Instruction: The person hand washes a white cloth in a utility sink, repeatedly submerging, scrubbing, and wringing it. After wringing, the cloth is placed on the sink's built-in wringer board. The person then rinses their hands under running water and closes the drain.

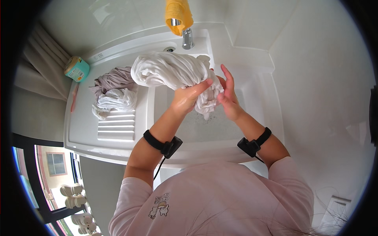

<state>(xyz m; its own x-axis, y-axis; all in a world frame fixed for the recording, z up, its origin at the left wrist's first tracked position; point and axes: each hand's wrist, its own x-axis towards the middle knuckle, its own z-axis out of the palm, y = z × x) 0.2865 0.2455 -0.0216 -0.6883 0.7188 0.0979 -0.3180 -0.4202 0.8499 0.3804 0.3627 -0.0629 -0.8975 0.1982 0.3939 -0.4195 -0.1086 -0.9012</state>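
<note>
A bunched white cloth [169, 69], wet-looking and folded in thick pleats, hangs above the laundry sink basin [260, 118]. My left hand [189, 96] grips it from below, thumb laid across the fabric. At the cloth's right end is my right hand [229, 94], fingers spread; whether they touch the fabric is hard to see. The lower end of the cloth dangles over cloudy water [189, 126] with some bubbles on it. Part of my right hand is hidden behind the fabric.
On the left ledge, a grey-mauve cloth [113, 79] and another white cloth [116, 100] lie by the ribbed washboard [116, 126]. A teal tub [77, 69] and a pink brush [74, 97] sit farther left. A chrome faucet [187, 39] with a yellow cloth [178, 14] stands behind.
</note>
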